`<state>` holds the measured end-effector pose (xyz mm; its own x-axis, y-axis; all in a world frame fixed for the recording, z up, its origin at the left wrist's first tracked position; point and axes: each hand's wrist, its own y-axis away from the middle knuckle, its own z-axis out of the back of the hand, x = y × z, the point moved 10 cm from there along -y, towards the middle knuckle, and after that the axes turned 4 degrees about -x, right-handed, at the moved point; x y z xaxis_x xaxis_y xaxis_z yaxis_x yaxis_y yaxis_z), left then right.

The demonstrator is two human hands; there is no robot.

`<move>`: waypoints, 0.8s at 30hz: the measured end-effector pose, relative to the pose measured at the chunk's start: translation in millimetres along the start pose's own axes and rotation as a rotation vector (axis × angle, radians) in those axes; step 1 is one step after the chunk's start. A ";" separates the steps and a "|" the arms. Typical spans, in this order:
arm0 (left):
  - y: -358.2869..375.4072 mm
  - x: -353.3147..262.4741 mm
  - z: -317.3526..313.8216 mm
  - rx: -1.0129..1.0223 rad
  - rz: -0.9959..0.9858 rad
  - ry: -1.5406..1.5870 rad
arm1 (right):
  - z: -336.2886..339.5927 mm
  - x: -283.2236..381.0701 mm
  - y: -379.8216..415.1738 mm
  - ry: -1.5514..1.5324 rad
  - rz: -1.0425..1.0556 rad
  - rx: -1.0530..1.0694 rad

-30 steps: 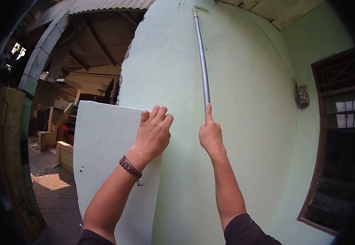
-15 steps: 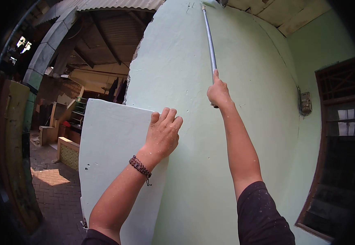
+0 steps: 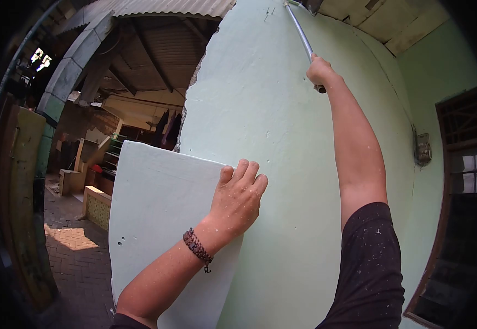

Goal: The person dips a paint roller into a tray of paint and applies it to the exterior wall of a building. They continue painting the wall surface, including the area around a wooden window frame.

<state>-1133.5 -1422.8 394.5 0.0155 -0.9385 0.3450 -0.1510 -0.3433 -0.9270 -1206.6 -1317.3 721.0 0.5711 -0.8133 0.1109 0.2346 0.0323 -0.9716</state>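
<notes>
High against the pale green wall (image 3: 287,164), my right hand (image 3: 321,70) is closed round the silver pole (image 3: 300,32) of a paint roller. The pole slants up and left, and its dark lower end shows beneath my fist. At the frame's top edge the roller head (image 3: 290,3) is mostly cut off. My left hand (image 3: 239,198) grips the top corner of a low, pale painted wall (image 3: 161,203), its fingers bent over the edge. Light specks dot both arms, and a braided bracelet (image 3: 197,247) circles the left wrist.
An electric meter (image 3: 423,149) is fixed to the wall at right, beside a dark-framed window (image 3: 466,170). A board ceiling (image 3: 381,22) hangs above. The tall wall's left edge (image 3: 186,104) is broken and rough. At left, brick paving (image 3: 76,263) leads under a corrugated roof (image 3: 178,7).
My right hand has pushed the roller pole higher and to the right along the wall. My left hand keeps its place on the low wall, while the whole view has shifted slightly.
</notes>
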 end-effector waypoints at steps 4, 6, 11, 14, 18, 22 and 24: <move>-0.9 0.1 -0.7 0.007 -0.006 0.014 | -11.9 10.9 -41.7 0.001 0.030 -0.007; -1.8 1.7 -1.6 0.013 -0.008 0.017 | -26.6 5.8 -24.0 -0.035 0.012 -0.011; 0.5 1.3 -4.1 0.059 -0.007 0.012 | -62.0 -27.1 60.8 -0.040 -0.002 -0.018; -0.4 -0.1 -1.0 0.022 -0.036 -0.008 | -64.3 -34.8 58.7 -0.063 -0.024 -0.023; -1.1 0.4 -5.3 0.040 -0.024 0.017 | -30.1 -9.3 -21.5 -0.042 0.017 -0.029; -3.1 3.5 -3.9 0.035 -0.009 0.028 | -19.3 8.8 -75.1 -0.075 0.027 -0.015; -1.3 0.0 -4.5 0.043 0.003 0.052 | -27.3 1.9 -54.5 -0.061 0.012 -0.025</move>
<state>-1137.8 -1422.2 396.4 -0.0368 -0.9366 0.3486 -0.1086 -0.3430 -0.9330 -1239.8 -1336.4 768.5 0.6211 -0.7758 0.1108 0.2081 0.0269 -0.9777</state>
